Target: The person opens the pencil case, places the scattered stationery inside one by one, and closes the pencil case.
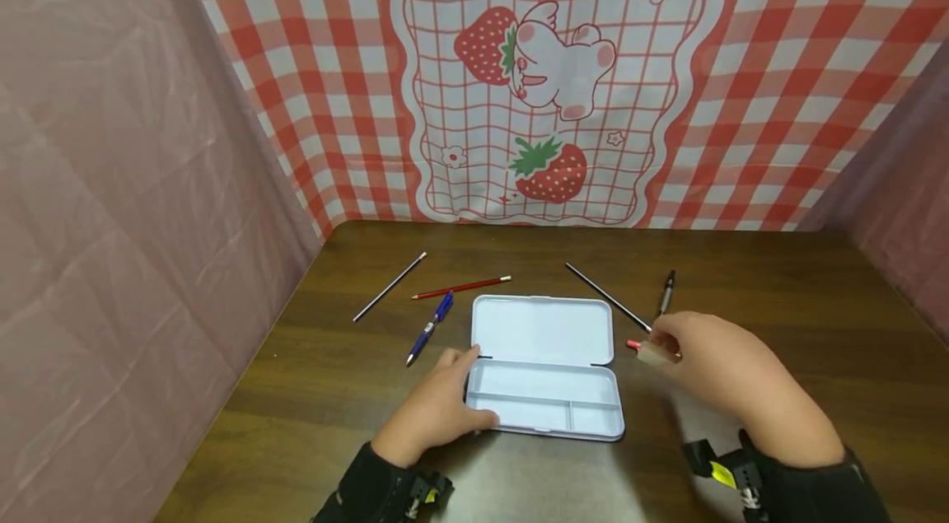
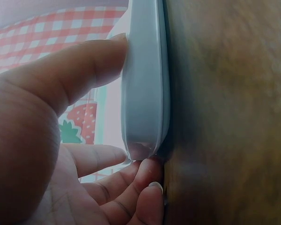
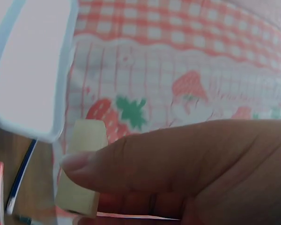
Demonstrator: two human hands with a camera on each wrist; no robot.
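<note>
An open white pencil case (image 1: 511,380) lies on the table, its lid (image 1: 543,330) folded back and its compartments bare. My left hand (image 1: 439,409) holds the case by its left end. In the left wrist view, the thumb rests on the long side of the case (image 2: 144,79) and the fingertips touch its short end. To the right of the case, my right hand (image 1: 715,358) pinches a beige block-shaped eraser (image 1: 656,354). The right wrist view shows the thumb across the eraser (image 3: 88,133). A small red item (image 1: 633,344) shows just past it, partly hidden.
Behind the right hand lie a dark-striped pencil (image 1: 608,296) and a black pen (image 1: 667,292). On the left are another thin pencil (image 1: 390,287), a red pencil (image 1: 461,287) and a blue pen (image 1: 430,329). A checked strawberry cloth (image 1: 341,95) hangs behind the wooden table (image 1: 296,391).
</note>
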